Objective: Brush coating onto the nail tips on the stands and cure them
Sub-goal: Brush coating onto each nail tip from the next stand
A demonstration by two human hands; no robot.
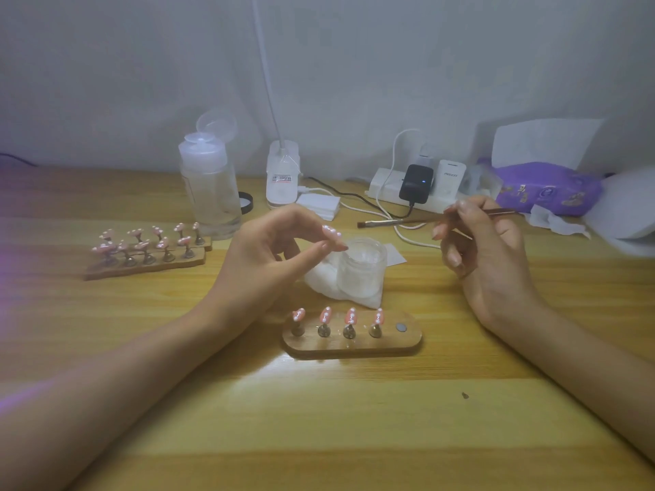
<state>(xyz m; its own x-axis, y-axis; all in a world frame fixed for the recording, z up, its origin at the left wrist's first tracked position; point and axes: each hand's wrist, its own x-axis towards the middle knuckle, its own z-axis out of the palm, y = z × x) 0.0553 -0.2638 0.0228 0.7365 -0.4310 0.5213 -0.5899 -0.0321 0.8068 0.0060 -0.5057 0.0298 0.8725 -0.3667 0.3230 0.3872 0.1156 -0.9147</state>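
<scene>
Held up over the surface (319,419), the left hand (269,249) is seen with a pink nail tip (331,231), dotted white, pinched between thumb and fingertips. Whatever lies under that tip is hidden by the fingers. The right hand (485,249) is curled round a thin brush (503,211), whose bristle end is blurred and cannot be made out.

Behind the left hand a tall clear bottle (209,193) is stood with its flip cap open and clear liquid inside. Between the two hands a small glass jar (361,267) is set on a white cloth (319,278); its contents are hard to judge.

Nearer than both hands a wooden stand (354,349) is laid, with four pink tips upright on pegs and one bare spot at its right end. Left of the left hand, two further stands (149,266) are filled with tips.

Behind the right hand a power strip (390,193) and a purple tissue pack (546,187) are placed on the wood-grain surface, against a pale wall (354,65).
</scene>
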